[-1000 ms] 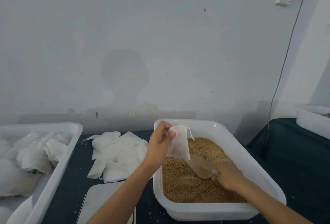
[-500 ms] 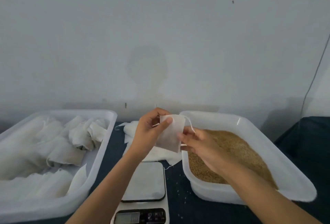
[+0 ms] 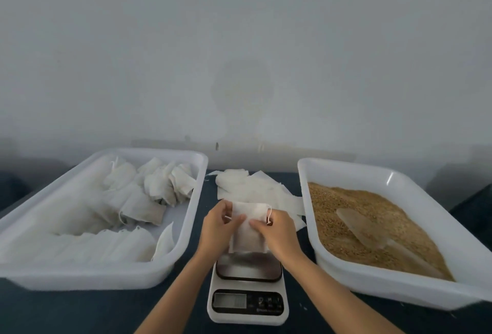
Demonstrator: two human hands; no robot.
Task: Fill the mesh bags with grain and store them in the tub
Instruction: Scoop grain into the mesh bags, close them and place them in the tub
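A small white mesh bag (image 3: 247, 230) hangs over the kitchen scale (image 3: 248, 293), held between both hands. My left hand (image 3: 217, 230) pinches its left side and drawstring. My right hand (image 3: 277, 232) pinches the right side, with the string looped by the fingers. To the right a white tub (image 3: 346, 174) holds brown grain (image 3: 372, 224) with a clear scoop (image 3: 362, 227) lying in it. At the left a second white tub (image 3: 186, 227) holds several filled bags (image 3: 138, 200).
A loose pile of empty mesh bags (image 3: 255, 190) lies on the dark table (image 3: 80, 312) behind my hands, between the two tubs. A plain wall stands close behind the tubs. The scale's display and buttons face me.
My right hand left the scoop in the grain and came to the bag. Both hands moved the bag left and down over the scale. The view shifted left.
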